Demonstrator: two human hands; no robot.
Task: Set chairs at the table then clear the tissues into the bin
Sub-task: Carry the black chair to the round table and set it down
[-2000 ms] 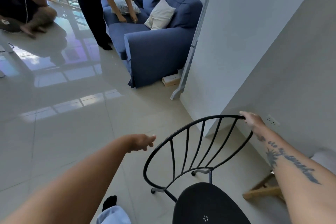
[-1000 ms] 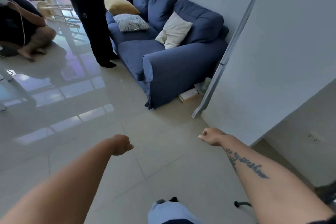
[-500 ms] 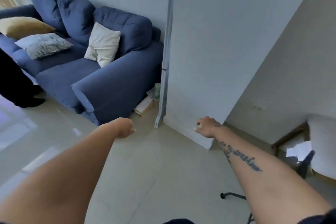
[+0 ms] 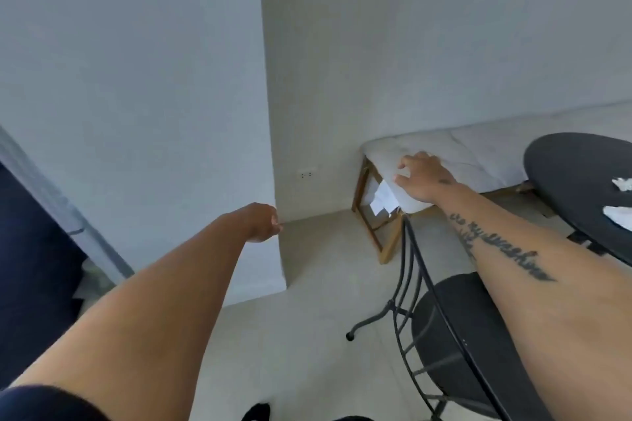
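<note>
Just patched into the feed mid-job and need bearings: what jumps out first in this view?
Two bare arms stretch forward: the left hand hangs loosely curled in front of the wall corner, and the tattooed right hand spreads open in front of a white cushioned bench. Below the right arm stands a black metal chair. At the right edge, a round dark table carries white tissues.

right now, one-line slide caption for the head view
Both empty hands, left hand and right hand, reach out over a black metal chair beside the round table with tissues.
</note>
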